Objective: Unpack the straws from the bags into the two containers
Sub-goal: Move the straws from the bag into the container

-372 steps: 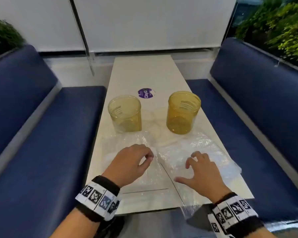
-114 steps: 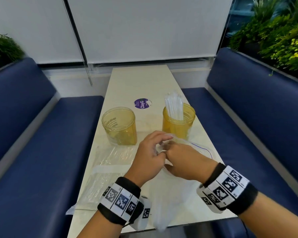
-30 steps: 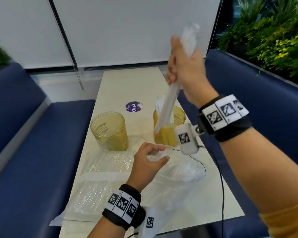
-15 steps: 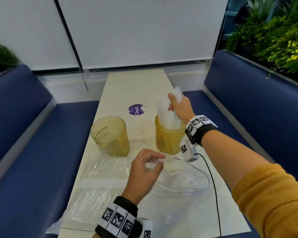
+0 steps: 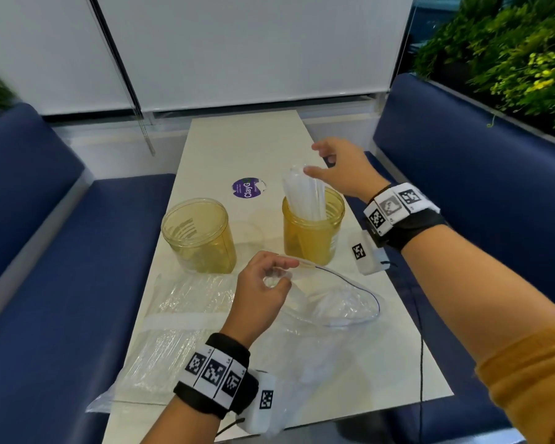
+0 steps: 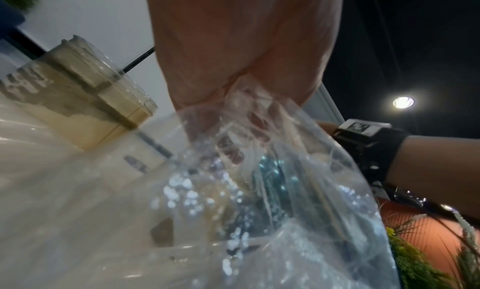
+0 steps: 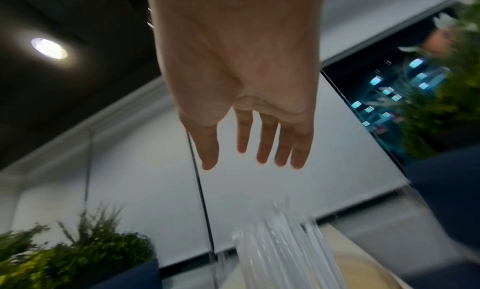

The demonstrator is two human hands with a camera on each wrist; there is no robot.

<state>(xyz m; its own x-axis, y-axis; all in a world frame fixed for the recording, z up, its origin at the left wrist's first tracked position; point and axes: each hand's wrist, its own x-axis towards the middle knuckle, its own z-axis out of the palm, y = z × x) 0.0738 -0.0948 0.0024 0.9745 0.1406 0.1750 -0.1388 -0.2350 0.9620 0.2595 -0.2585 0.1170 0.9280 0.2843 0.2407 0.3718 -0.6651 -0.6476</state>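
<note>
The table (image 5: pixel 244 149) carries both containers. My left hand (image 5: pixel 260 296) pinches the mouth of the emptied bag (image 5: pixel 337 306). The straws (image 5: pixel 305 197) stand in the right container (image 5: pixel 313 232), just under my right hand (image 5: pixel 340 168), whose loose, spread fingers (image 7: pixel 267 141) only the wrist view shows.

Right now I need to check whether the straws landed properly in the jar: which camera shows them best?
The head view: the straws stand bunched in the right container, leaning left, with the open right hand just above. The right wrist view shows only their blurred tops. In the left wrist view, I cannot make them out.
</note>
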